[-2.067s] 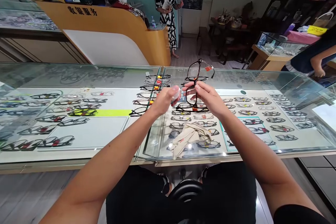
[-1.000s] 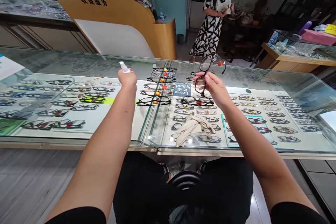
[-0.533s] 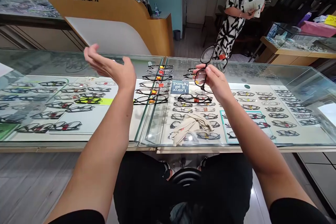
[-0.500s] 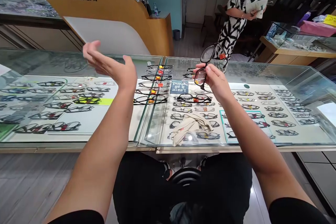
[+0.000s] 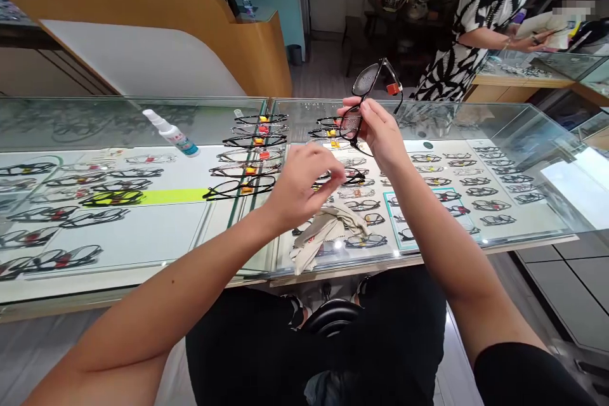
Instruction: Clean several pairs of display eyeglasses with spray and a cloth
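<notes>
My right hand (image 5: 378,133) grips a pair of black-framed glasses (image 5: 365,92) with an orange tag, held up over the glass counter (image 5: 143,228). My left hand (image 5: 302,187) hovers just above the counter with its fingers loosely curled and nothing in them, directly over a beige cleaning cloth (image 5: 323,235) that lies crumpled on the glass. A small white spray bottle (image 5: 172,133) lies on its side on the counter to the far left. Several black frames (image 5: 245,162) with orange tags lie in a column on the glass between the bottle and my hands.
Under the glass are trays with several rows of spectacle frames (image 5: 447,184). A curved orange desk (image 5: 190,25) stands behind the counter. A person in a black-and-white dress (image 5: 476,19) stands at another glass case (image 5: 537,66) at the back right.
My left hand set the spray bottle down at the far left, opened, then swung back right to above the cloth. My right hand kept the glasses raised. The person behind walked right.
</notes>
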Demonstrator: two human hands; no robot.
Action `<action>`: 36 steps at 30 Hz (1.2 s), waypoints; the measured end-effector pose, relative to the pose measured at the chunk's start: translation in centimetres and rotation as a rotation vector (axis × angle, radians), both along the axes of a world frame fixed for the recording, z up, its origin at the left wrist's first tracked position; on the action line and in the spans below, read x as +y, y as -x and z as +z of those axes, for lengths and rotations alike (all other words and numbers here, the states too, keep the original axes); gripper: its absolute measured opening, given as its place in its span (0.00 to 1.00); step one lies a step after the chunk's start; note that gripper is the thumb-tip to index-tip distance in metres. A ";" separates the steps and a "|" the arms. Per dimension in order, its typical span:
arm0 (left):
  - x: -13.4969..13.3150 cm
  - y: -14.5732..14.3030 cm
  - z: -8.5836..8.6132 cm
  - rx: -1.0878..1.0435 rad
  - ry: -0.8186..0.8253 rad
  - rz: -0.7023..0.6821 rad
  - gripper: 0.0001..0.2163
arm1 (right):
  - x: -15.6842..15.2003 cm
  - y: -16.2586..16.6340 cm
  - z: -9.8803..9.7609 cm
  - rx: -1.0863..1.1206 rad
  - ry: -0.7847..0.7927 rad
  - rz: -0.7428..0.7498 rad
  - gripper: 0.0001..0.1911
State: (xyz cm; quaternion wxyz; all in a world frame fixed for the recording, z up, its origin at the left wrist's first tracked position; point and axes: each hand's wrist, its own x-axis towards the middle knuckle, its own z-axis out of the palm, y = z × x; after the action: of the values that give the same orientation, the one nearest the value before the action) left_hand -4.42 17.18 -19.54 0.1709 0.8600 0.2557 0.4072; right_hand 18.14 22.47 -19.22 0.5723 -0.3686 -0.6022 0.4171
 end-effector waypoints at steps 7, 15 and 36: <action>-0.3 -1.1 -1.8 0.369 0.137 -0.346 0.10 | 0.0 -0.1 0.1 -0.006 0.012 -0.021 0.36; -0.5 -1.9 -3.2 0.431 0.132 -0.464 0.08 | -0.1 0.2 0.1 -0.020 0.039 -0.014 0.35; 3.1 3.0 2.4 -0.575 0.225 0.226 0.25 | -1.3 1.2 0.2 0.008 0.031 0.057 0.31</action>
State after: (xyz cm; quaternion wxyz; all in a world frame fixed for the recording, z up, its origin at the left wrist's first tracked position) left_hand -7.45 20.28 -17.10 0.2837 0.6517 0.3343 0.6189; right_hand 16.93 21.21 -19.03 0.5569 -0.3583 -0.6038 0.4438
